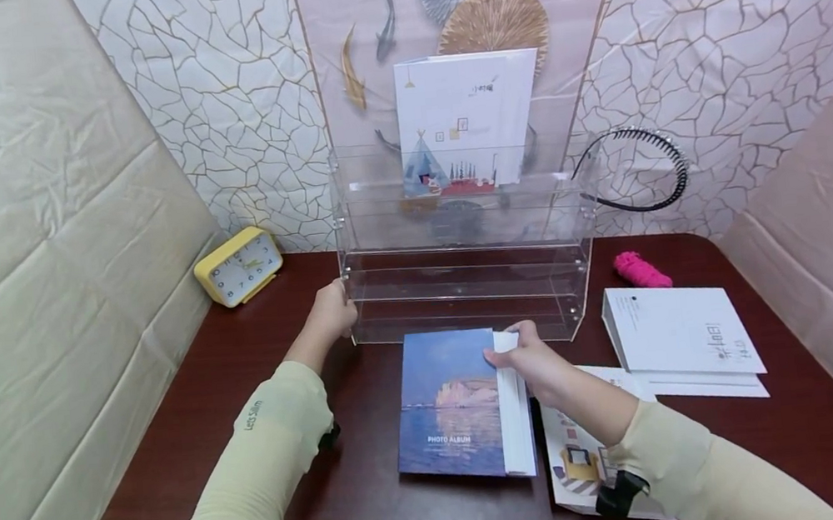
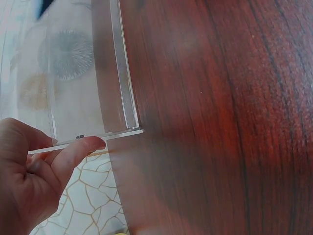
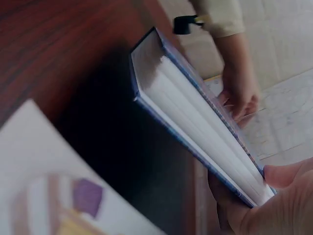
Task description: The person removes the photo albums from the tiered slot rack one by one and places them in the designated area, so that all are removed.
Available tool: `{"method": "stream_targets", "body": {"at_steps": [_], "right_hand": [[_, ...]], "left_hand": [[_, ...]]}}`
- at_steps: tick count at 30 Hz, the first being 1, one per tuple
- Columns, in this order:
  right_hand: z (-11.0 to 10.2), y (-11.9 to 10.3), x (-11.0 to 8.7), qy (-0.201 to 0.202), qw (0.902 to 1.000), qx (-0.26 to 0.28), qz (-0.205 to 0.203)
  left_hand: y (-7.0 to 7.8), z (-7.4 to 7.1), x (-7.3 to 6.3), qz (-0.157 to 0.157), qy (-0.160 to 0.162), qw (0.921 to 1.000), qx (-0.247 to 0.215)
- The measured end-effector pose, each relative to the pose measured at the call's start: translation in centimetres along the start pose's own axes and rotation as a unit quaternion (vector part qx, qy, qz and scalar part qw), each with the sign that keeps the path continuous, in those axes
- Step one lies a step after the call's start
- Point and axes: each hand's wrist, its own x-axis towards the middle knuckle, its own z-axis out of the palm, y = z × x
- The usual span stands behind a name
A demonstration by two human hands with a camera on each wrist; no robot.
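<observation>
Wooden tabletop [image 1: 176, 417] with a clear acrylic tiered rack [image 1: 464, 297] at its far middle; the rack's transparent lips are hard to see, so an album corner could strike one unnoticed. A white storybook-style album [image 1: 463, 121] stands on the rack, tall above its support, and a jolt to the rack could tip it. The blue "PHOTO ALBUM" [image 1: 449, 407] is just on the near side of the rack, apparently raised off the tabletop. To the right lie a white album [image 1: 679, 331] and, nearer and partly hidden by the right forearm, an illustrated album [image 1: 577, 445], which a low sweep of that arm could push. The right hand [image 1: 539, 361] pinches the blue album at its far right edge, thumb on the cover; since the near end has no visible support, the album could sag or twist loose. The left hand [image 1: 331, 308] pinches the rack's left side panel between thumb and fingers; an uneven pull there could skew the rack, and might shake off the black toothed headband [image 1: 682, 172] at its right side.
</observation>
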Motion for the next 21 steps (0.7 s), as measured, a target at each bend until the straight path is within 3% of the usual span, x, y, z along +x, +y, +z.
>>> {"method": "stream_targets", "body": {"at_steps": [7, 21], "right_hand": [[0.4, 1.7, 0.5, 0.014, 0.9991, -0.021, 0.035], [0.2, 2.2, 0.7, 0.042, 0.9927, -0.111, 0.021]], "left_hand": [[0.0, 0.0, 0.0, -0.003, -0.004, 1.0, -0.002], [0.0, 0.1, -0.1, -0.003, 0.003, 1.0, -0.003]]}}
